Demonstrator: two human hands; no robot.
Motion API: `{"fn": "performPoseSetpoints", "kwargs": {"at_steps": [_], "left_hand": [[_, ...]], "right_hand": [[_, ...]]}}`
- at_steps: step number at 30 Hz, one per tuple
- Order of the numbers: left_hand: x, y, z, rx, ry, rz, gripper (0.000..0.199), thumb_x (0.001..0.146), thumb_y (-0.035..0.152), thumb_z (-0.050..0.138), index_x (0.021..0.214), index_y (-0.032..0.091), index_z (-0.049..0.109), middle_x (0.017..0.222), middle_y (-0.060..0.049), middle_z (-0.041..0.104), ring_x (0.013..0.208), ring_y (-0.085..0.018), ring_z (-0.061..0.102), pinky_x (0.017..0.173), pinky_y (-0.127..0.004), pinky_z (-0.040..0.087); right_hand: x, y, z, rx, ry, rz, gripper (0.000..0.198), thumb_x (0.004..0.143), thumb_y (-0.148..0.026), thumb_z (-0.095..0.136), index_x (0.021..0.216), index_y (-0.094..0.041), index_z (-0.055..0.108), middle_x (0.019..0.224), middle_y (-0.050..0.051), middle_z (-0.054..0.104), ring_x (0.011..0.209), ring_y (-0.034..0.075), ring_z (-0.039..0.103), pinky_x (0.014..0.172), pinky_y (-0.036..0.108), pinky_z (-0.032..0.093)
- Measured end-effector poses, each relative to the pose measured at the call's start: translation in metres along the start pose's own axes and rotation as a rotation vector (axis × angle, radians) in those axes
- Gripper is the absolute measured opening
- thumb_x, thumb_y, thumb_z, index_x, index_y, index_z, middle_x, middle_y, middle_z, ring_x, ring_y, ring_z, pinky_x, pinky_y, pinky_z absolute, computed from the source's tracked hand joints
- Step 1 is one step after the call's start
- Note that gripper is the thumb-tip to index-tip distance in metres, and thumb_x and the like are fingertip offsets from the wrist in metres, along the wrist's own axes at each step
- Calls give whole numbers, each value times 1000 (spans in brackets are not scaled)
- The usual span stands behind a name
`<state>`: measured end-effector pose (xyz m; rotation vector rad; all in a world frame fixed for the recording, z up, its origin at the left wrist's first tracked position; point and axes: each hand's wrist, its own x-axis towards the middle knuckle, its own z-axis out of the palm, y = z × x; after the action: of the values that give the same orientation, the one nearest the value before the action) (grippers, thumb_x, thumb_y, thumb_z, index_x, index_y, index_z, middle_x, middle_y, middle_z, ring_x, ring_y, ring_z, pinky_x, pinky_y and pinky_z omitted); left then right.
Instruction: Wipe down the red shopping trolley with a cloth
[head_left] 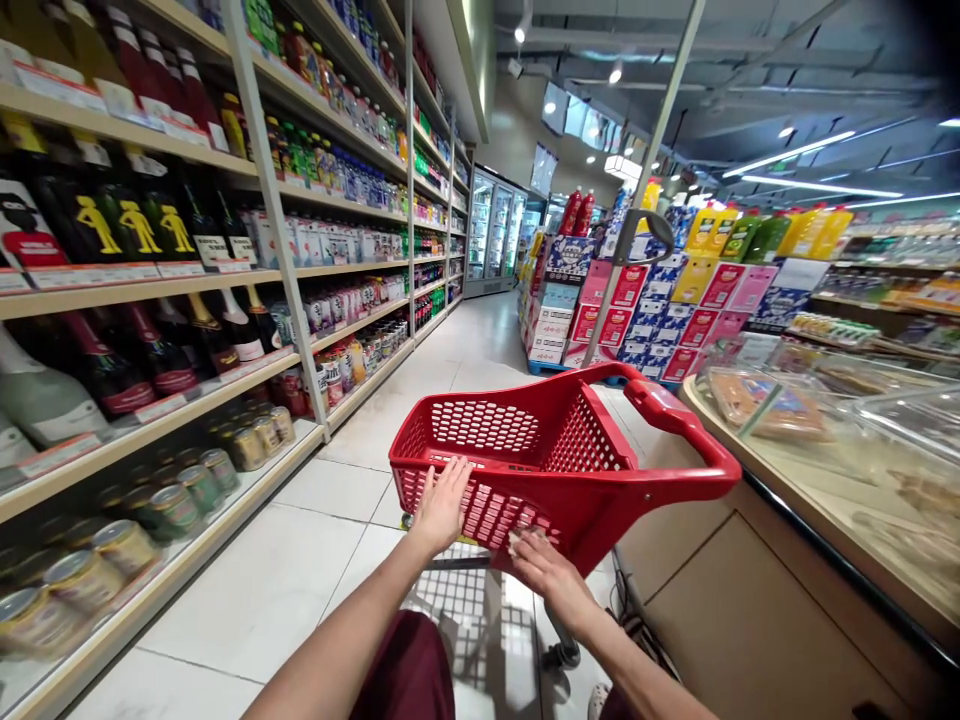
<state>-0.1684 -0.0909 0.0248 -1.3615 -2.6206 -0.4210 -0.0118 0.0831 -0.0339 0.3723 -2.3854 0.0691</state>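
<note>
Left hand point(442, 508) resting on cart point(600, 515), frame centre, fingers extended, right hand point(549, 572) pressing pale wad point(515, 541) against it, grip unclear

A shopping cart point(592, 500) stands on the floor point(315, 540) at the centre of the frame, with the left hand point(442, 505) at its near side wall and the right hand point(551, 575) lower and further right. Shelves point(277, 220) fill the left side, cans point(180, 510) on the bottom level, bottles point(142, 220) above. A bench point(750, 590) carrying packaged food point(772, 405) runs along the right edge. Behind the cart, juice bottles point(720, 230) stand on stacked boxes point(652, 310); farther back, at upper centre, are refrigerators point(495, 230).
</note>
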Motion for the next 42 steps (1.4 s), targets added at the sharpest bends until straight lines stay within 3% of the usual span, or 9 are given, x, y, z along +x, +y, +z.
{"fn": "performPoseSetpoints", "kwargs": {"at_steps": [5, 10, 17, 22, 29, 33, 37, 39, 42], "left_hand": [[-6, -29, -5, -33, 43, -214, 68, 67, 4, 36, 133, 11, 25, 142, -10, 25, 132, -20, 14, 106, -48, 13], [-9, -58, -16, -198, -46, -159, 72, 61, 1, 36, 131, 19, 32, 140, -2, 32, 130, -15, 21, 107, -42, 14], [-25, -107, -27, -229, -61, -379, 73, 63, -2, 29, 134, 15, 25, 136, -9, 37, 125, -16, 33, 104, -47, 21], [-33, -112, -32, -219, -110, -353, 76, 60, -3, 31, 132, 19, 29, 138, -3, 35, 126, -11, 31, 104, -34, 27], [-11, -96, -37, -172, -103, -327, 69, 65, 1, 31, 132, 16, 29, 138, -6, 34, 129, -15, 24, 106, -41, 17], [-3, -79, -35, -144, -143, -249, 60, 70, 7, 35, 129, 18, 33, 138, -6, 34, 128, -17, 26, 106, -47, 12], [11, -55, -32, -110, -146, -212, 56, 76, 11, 32, 131, 19, 29, 140, -6, 32, 130, -18, 21, 106, -50, 3], [22, -41, -28, -112, -171, -170, 60, 74, 10, 34, 132, 20, 26, 142, -4, 28, 131, -16, 17, 107, -47, 6], [34, -22, -21, -121, -220, -127, 65, 69, 9, 39, 132, 19, 28, 141, -5, 28, 131, -17, 18, 107, -45, 11]], "right_hand": [[53, -8, 11, -21, 105, 46, 34, 87, -13, 36, 115, -21, 53, 125, 7, 50, 126, 21, 30, 101, 51, 32], [73, -30, 50, 69, -3, -153, 29, 87, -13, 38, 105, -21, 59, 112, 4, 61, 119, 17, 42, 95, 41, 42], [147, -60, 96, 3, 30, -157, 32, 85, -10, 39, 112, -18, 54, 125, 6, 50, 125, 24, 32, 102, 48, 32], [135, -78, 134, 31, -91, -246, 19, 82, -16, 49, 96, -17, 62, 104, 6, 63, 112, 19, 48, 97, 37, 40], [132, -50, 108, -72, 76, -150, 27, 85, -15, 43, 107, -16, 58, 122, 8, 53, 122, 22, 37, 100, 46, 33], [99, -28, 91, -76, 6, -223, 24, 85, -14, 41, 98, -18, 62, 110, 5, 61, 115, 18, 46, 97, 39, 39], [90, 0, 58, -128, 80, -72, 33, 85, -11, 38, 114, -16, 53, 126, 8, 50, 126, 22, 31, 102, 48, 31], [85, 12, 47, -167, 96, -17, 35, 85, -11, 37, 116, -16, 52, 128, 9, 47, 128, 23, 27, 102, 49, 30], [64, 23, 46, -167, 26, -70, 31, 86, -12, 37, 107, -18, 58, 118, 6, 56, 124, 19, 35, 100, 43, 36]]}}
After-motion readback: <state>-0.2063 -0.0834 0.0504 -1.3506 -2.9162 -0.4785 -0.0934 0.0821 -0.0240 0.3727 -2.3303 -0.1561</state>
